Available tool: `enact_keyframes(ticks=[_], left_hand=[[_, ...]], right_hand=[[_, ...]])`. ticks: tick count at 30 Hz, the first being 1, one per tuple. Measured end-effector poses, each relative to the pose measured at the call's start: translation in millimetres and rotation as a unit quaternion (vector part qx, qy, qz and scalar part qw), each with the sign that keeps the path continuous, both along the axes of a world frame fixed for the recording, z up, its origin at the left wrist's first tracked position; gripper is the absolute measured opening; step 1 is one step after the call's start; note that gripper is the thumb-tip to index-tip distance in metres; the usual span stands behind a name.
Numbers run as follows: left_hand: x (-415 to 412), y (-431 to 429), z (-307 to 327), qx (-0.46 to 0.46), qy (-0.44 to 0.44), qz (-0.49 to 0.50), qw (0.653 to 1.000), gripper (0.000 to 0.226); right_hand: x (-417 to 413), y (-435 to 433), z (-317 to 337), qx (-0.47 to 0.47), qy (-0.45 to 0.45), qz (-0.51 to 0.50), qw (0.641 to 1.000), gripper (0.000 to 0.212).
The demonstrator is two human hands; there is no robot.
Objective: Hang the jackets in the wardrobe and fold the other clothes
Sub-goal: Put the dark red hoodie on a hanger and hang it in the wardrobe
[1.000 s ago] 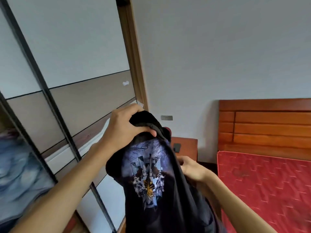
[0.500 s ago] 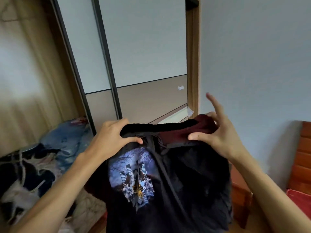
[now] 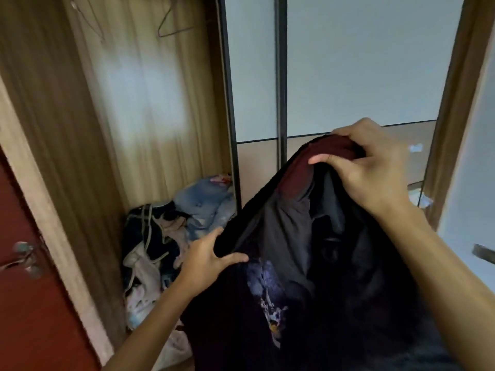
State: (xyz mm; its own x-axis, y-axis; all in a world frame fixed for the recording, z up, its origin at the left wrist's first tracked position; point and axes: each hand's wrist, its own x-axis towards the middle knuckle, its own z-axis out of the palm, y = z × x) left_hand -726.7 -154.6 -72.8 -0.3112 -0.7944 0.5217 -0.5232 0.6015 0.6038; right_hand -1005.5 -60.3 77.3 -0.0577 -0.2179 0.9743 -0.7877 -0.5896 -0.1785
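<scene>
I hold up a black jacket with a dark red collar lining and a pale blue printed graphic, in front of the open wardrobe. My right hand grips the collar at the top. My left hand pinches the jacket's left edge lower down. The jacket hangs tilted, high on the right. A thin wire hanger hangs empty at the top of the wardrobe, and another hanger shows left of it.
A heap of mixed clothes, blue, black and pale pink, lies on the wardrobe floor. Sliding doors with grey and beige panels stand behind the jacket. A dark red door with a metal handle is at the left.
The view has swung left onto the open wardrobe. My left hand dropped lower along the jacket's edge while my right hand closed around the collar and kept it high.
</scene>
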Motion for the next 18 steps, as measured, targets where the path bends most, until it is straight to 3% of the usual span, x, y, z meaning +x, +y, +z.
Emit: enact_keyframes(ticks=[3, 6, 7, 9, 11, 13, 16, 18], left_hand=[[7.6, -4.0, 0.8, 0.008, 0.027, 0.046, 0.999, 0.054], [39.9, 0.5, 26.0, -0.068, 0.017, 0.122, 0.990, 0.058], [53.2, 2.9, 36.3, -0.144, -0.012, 0.172, 0.974, 0.057], [72.6, 10.5, 57.8, -0.326, -0.081, 0.290, 0.896, 0.048], [81.0, 17.4, 86.3, -0.416, -0.109, 0.334, 0.839, 0.039], [91.7, 17.0, 109.2, -0.433, -0.164, 0.333, 0.821, 0.040], [114.3, 19.3, 134.0, -0.368, -0.264, 0.344, 0.822, 0.055], [123.4, 23.3, 135.0, -0.353, -0.267, 0.379, 0.813, 0.052]], right_hand=[[0.1, -37.1, 7.3, 0.039, -0.015, 0.060, 0.997, 0.039], [-18.9, -77.9, 11.7, 0.133, -0.015, 0.081, 0.988, 0.041], [-26.6, -93.3, 10.4, 0.154, 0.012, 0.062, 0.986, 0.047], [-34.4, -118.7, 6.4, 0.156, 0.115, -0.001, 0.981, 0.071], [-35.4, -141.5, -1.6, 0.122, 0.170, -0.019, 0.978, 0.081], [-26.7, -159.3, -4.7, 0.097, 0.127, 0.025, 0.987, 0.068], [-2.4, -176.0, -3.7, 0.121, 0.122, 0.068, 0.983, 0.044], [11.3, -185.2, 4.4, 0.080, 0.026, 0.091, 0.992, 0.020]])
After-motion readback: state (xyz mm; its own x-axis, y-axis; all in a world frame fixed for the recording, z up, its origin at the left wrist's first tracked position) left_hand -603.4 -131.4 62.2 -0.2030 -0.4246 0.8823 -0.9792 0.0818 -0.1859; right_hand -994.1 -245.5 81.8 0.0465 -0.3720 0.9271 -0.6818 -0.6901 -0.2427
